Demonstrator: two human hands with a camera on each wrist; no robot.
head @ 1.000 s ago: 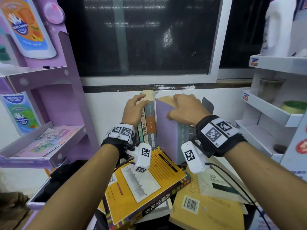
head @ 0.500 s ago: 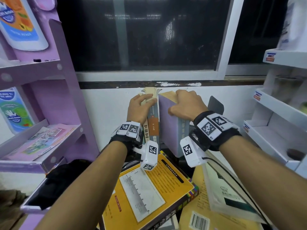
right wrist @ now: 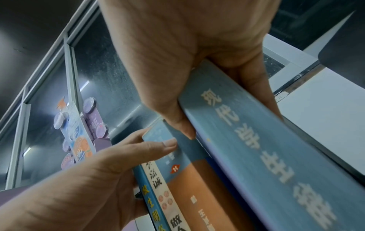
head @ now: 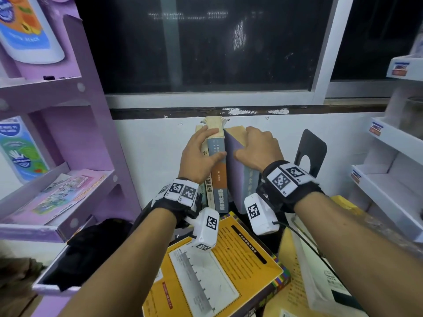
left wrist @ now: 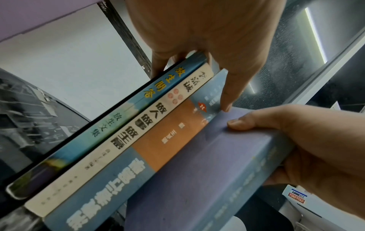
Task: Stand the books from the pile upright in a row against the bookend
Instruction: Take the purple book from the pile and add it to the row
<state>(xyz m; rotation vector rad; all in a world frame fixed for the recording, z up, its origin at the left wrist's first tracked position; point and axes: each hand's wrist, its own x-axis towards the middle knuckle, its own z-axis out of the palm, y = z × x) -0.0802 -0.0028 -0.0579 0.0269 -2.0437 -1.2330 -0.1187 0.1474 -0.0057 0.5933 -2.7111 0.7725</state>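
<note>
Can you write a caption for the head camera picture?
Left hand steadies upright books; right hand grips a purple book.

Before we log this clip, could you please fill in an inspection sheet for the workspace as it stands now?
Surface: mostly hidden under books; a dark patch shows below the upright row.
Job's things: three slim books stand upright; the thick purple book stands at their right. The black bookend stands apart at the right, nothing touching it. The pile in front holds the yellow book and others, lying flat.
Clutter: a black bag at lower left.
Grippers: left hand grips the slim books' tops; right hand grips the purple book.
Cables: a black cable runs from the right wrist camera.
Surroundings: purple rack left, white shelves right, dark window behind.
</note>
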